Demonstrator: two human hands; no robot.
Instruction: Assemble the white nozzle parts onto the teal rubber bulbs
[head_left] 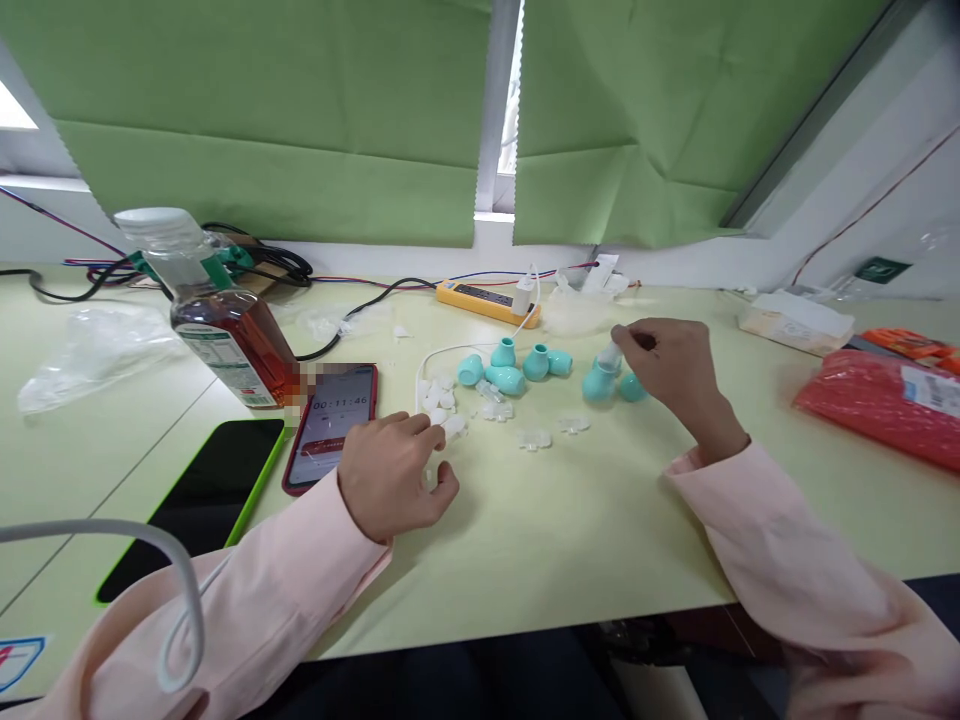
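Note:
My right hand (667, 375) pinches a small whitish translucent piece (609, 356) just above a teal bulb-shaped part (600, 382). Another teal part (632, 387) lies beside it, partly behind my fingers. My left hand (397, 470) hovers over the table with fingers curled and apart, next to a pile of small white pieces (439, 395); nothing shows in its grasp. Between the hands sit several teal bulbs (505, 379), some upright and some on their sides. Clear plastic pieces (534, 440) lie in front of them.
At the left stand a bottle of amber liquid (232, 330), a phone showing a timer (334, 425) and a green-edged phone (210, 480). A yellow power strip (484, 302) with a white cable lies behind. A red package (885, 400) and a white box (795, 322) are at the right.

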